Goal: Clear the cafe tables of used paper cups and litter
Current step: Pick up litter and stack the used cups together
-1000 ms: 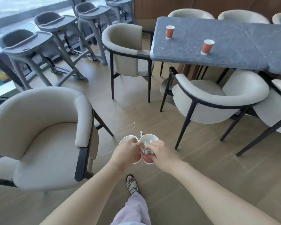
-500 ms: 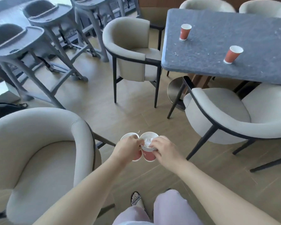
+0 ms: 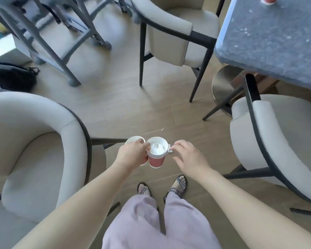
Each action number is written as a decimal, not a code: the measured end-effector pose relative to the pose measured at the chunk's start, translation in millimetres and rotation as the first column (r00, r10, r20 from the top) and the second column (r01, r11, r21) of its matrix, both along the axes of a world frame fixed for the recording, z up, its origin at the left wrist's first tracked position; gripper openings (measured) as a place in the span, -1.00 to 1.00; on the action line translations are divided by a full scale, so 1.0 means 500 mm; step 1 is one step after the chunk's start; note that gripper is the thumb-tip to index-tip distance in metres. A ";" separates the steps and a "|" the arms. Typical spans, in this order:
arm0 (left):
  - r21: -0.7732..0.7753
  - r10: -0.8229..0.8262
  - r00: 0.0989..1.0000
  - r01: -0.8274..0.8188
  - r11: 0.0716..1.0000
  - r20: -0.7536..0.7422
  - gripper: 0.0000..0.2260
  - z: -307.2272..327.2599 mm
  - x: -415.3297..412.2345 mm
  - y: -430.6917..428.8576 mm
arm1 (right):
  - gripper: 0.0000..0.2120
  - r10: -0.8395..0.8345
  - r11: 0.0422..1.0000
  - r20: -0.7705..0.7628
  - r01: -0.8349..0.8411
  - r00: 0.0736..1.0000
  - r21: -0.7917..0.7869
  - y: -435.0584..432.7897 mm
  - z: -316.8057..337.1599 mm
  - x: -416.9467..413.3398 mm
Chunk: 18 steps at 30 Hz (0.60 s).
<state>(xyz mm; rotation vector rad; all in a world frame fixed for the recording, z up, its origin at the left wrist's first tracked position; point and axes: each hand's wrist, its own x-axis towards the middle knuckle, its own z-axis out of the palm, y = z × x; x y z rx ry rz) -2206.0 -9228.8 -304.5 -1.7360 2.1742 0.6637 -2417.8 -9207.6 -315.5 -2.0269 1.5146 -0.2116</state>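
Note:
My left hand [image 3: 133, 155] grips two things side by side at waist height: a stack of red paper cups [image 3: 156, 159] with crumpled white tissue inside, and a second cup [image 3: 134, 140] whose white rim shows behind my knuckles. My right hand [image 3: 185, 157] is just right of the stack and pinches a small white scrap of paper [image 3: 170, 150] at the stack's rim. Another red cup [image 3: 269, 0] stands on the dark stone table [image 3: 276, 42] at the top right, cut off by the frame edge.
Beige armchairs stand at the left [image 3: 34, 141], right [image 3: 280, 141] and top centre [image 3: 171, 29]. Grey high chairs [image 3: 48, 24] crowd the top left, with a black bag [image 3: 11, 76] on the floor. A tiny scrap [image 3: 162, 129] lies on the wooden floor ahead.
The view has tilted down and moved closer to the table. My right hand has come off the cup stack and now sits beside it, pinching a small paper scrap.

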 end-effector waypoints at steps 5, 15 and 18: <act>0.101 0.086 0.996 -0.086 0.991 0.007 -0.81 -0.173 -0.006 -0.052 | -0.74 -0.039 0.995 0.030 0.036 0.999 0.095 -0.052 -0.182 -0.009; 0.144 0.175 0.985 -0.174 0.974 0.003 -0.82 -0.690 -0.012 -0.132 | -0.77 -0.063 0.968 -0.012 0.064 0.998 0.241 -0.137 -0.745 -0.027; 0.121 0.139 0.990 -0.140 0.983 0.019 -0.82 -0.864 -0.011 -0.164 | -0.79 -0.039 0.962 -0.029 0.045 0.999 0.271 -0.169 -0.925 -0.030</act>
